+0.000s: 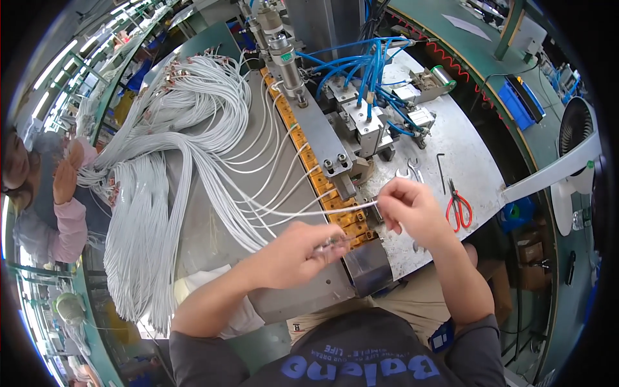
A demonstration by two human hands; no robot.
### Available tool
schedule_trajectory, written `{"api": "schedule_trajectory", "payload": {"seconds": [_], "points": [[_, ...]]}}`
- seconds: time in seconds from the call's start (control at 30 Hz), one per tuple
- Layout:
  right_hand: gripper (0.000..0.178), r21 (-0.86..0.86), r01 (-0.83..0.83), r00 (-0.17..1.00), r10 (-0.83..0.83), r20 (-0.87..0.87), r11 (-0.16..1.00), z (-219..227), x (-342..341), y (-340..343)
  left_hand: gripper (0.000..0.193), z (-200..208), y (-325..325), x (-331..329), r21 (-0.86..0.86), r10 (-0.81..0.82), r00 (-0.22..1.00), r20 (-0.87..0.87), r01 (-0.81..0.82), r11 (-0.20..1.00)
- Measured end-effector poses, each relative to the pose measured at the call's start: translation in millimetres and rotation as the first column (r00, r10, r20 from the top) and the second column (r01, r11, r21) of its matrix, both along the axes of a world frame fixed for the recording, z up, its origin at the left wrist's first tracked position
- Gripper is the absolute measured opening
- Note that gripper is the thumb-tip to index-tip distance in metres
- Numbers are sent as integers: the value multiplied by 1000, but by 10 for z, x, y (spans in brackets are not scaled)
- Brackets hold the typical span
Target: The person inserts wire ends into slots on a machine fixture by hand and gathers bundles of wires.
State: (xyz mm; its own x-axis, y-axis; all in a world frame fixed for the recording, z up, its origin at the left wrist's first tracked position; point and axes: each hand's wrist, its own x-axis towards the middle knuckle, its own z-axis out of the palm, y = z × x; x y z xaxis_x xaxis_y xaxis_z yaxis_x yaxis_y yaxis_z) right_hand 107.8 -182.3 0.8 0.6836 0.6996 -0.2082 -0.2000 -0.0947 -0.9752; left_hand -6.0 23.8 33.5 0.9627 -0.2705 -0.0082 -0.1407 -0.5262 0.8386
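Across yellow block row (311, 158), white cable (316, 213) runs left to right; tip just right of row, pinched in my right hand (412, 209), nearer one, thumb and finger closed. By row's near end, my left hand (300, 255) curls round small metal piece (331, 246).

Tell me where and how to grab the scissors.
Probably best by the red handles, coming from the near side with the right hand once it frees the cable: the handles spread toward the person, the slim blades point away, and the scissors lie flat on the table.
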Motion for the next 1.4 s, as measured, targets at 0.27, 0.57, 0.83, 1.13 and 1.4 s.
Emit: {"api": "schedule_trajectory", "payload": {"seconds": [0.27,0.57,0.83,1.13,1.4], "points": [[5,-114,-98,895,137,425,989,37,-202,-16,13,-40,-119,57,-79,143,977,-156,-157,984],[8,-111,-157,987,155,-29,981,101,-159,55,12,-144,-81,27,-154,145,980,-134,-165,974],[9,-94,-142,978,155,139,985,158,-233,73,8,-158,-144,39,-124,149,983,-111,-163,979],[5,14,-150,986,148,72,989,51,-191,121,6,-141,-155,54,-125,187,982,30,-182,975],[6,14,-108,950,99,297,994,96,-313,151,7,-182,-139,-18,-274,178,976,-122,-206,940]]}}
